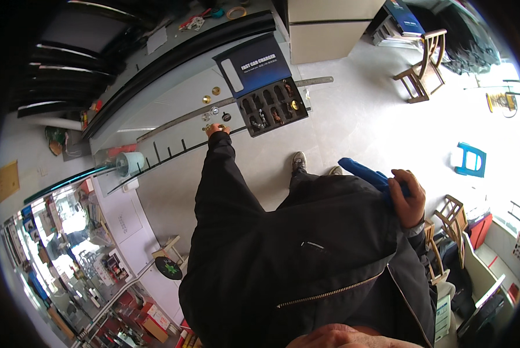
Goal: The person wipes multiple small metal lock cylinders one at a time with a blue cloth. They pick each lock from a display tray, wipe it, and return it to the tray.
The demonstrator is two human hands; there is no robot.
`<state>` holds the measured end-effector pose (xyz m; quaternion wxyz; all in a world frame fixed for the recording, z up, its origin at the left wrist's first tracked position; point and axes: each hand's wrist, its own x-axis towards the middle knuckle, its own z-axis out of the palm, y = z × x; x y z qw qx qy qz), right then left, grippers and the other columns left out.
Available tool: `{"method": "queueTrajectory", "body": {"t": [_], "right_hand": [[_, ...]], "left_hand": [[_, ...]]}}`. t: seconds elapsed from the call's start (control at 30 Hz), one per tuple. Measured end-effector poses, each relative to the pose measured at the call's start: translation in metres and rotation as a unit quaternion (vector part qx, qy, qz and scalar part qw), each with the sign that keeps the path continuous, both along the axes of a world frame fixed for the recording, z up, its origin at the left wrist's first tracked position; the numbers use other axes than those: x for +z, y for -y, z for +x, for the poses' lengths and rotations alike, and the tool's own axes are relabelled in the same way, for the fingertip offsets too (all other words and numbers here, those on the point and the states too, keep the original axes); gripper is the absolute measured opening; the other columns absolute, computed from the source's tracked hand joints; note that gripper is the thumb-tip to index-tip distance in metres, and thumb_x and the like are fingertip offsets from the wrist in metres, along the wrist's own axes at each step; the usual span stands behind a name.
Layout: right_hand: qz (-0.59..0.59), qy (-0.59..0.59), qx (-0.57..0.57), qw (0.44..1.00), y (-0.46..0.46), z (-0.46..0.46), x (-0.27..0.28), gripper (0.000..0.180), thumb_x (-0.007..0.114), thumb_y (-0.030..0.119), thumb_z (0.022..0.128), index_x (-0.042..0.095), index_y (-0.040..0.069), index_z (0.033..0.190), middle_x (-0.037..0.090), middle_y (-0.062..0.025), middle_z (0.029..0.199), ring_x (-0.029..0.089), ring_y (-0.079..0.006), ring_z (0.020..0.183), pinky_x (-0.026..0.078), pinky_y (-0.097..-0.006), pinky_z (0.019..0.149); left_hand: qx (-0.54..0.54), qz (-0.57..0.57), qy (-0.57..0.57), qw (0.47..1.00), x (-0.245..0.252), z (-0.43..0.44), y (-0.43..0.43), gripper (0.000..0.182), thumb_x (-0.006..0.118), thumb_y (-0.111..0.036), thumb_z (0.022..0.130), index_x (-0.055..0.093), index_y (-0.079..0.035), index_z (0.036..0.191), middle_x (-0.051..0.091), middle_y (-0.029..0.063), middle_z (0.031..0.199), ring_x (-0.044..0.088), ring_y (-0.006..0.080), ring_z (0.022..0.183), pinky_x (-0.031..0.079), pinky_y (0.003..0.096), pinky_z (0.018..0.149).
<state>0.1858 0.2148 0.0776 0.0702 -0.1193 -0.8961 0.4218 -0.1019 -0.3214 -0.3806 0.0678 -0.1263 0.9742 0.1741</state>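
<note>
My left hand (217, 129) reaches to the glass countertop (173, 126), its fingers at small gold-coloured pieces (206, 128); whether it grips one is too small to tell. Just beyond it lie a dark round piece (226, 117), clear round pieces (214, 110) and two gold-coloured round pieces (216, 90). Beside them stands an open car charger box (254, 65), its black insert (274, 108) holding several small items, one a gold-coloured piece (294, 105), among bare slots. My right hand (407, 198), at my right side, holds a blue cloth or glove (362, 172).
A long metal ruler (173, 122) runs under the box and past the counter edge. A white cup-like container (130, 163) stands at the counter's left end. Wooden chairs (423, 69), a blue plastic stool (470, 159) and a small stool with a round black seat (168, 267) are around me.
</note>
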Motion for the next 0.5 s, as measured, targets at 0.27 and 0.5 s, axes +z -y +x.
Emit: {"method": "queueTrajectory", "body": {"t": [0.27,0.5], "right_hand": [[0.002,-0.004,-0.001,1.000,0.025,-0.021,0.003,0.019,0.075,0.002,0.093,0.071,-0.003,0.111,0.070,-0.0144,0.089,0.070,-0.0237,0.079,0.054,-0.0333,0.074],[-0.015,-0.013,0.008,1.000,0.039,-0.040,0.003,0.018,0.074,0.001,0.092,0.072,-0.003,0.110,0.072,-0.0151,0.091,0.071,-0.0248,0.080,0.055,-0.0343,0.074]], "left_hand": [[0.036,-0.003,0.018,0.999,0.003,-0.008,-0.008,0.064,0.095,-0.037,0.068,0.072,-0.007,0.119,0.071,0.0237,0.115,0.067,0.0409,0.111,0.055,0.0490,0.099],[0.030,0.053,-0.157,0.986,0.025,0.005,-0.013,0.046,0.083,-0.033,0.083,0.071,-0.007,0.119,0.071,0.0235,0.113,0.067,0.0406,0.108,0.056,0.0512,0.094]]}}
